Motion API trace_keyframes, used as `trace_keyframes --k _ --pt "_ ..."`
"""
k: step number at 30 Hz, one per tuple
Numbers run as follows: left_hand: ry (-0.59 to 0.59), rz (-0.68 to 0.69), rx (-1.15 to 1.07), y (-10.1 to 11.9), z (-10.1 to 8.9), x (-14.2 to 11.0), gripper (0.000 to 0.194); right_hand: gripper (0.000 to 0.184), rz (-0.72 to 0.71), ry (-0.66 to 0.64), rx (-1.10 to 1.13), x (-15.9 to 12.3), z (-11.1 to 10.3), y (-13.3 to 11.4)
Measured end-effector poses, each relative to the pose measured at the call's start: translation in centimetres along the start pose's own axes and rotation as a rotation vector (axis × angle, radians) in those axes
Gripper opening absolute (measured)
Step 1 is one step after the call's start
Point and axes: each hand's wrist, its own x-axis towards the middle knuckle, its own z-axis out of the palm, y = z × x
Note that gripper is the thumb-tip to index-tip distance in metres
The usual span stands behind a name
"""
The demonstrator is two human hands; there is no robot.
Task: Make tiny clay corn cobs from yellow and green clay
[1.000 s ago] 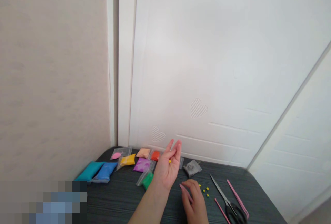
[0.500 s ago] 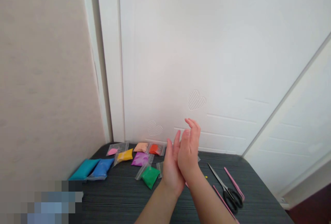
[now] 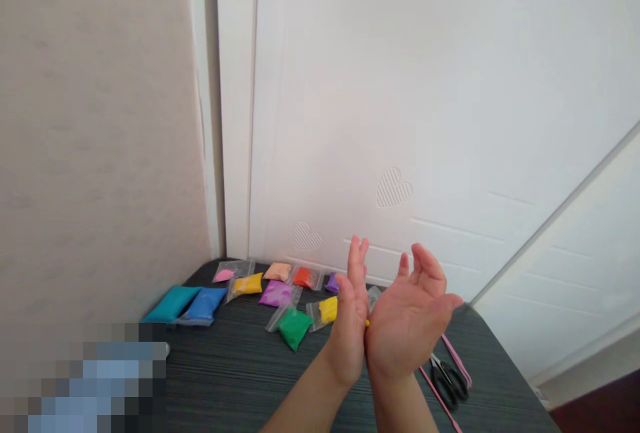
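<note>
My left hand [image 3: 350, 320] and my right hand [image 3: 407, 326] meet at the heels of their palms above the table. A small yellow bit of modelling clay [image 3: 368, 322] shows pinched between them, mostly hidden. My left fingers point up, held close together. On the right hand the palm is turned towards me, with its thumb stretched out and fingers loosely curled. Behind my left hand lies a bag of yellow clay [image 3: 327, 310], partly covered. A bag of green clay [image 3: 294, 328] rests to its left.
Black-handled scissors [image 3: 449, 383] and pink pipe cleaners [image 3: 456, 360] lie at the right. Teal [image 3: 171, 304] and blue [image 3: 203, 305] packets sit at the left, near orange-yellow [image 3: 249, 284], purple [image 3: 276, 293] and red [image 3: 302, 278] bags. A white panel [image 3: 325, 120] stands behind the dark table [image 3: 240, 380].
My right hand has turned and tipped outward, showing its palm, while my left fingers have straightened upward. The yellow bit between the palms has come into sight. The view has shifted slightly.
</note>
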Motion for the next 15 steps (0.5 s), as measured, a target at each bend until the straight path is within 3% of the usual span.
trace_keyframes --k 8,15 --pt "-0.059 -0.022 0.033 -0.1 0.1 -0.3 0.058 0.045 -0.076 0.055 -0.02 1.4 1.0 -1.0" --pt "-0.082 -0.023 -0.033 0.4 0.3 -0.5 0.06 0.054 -0.145 0.036 -0.343 2.3 1.8 -2.2"
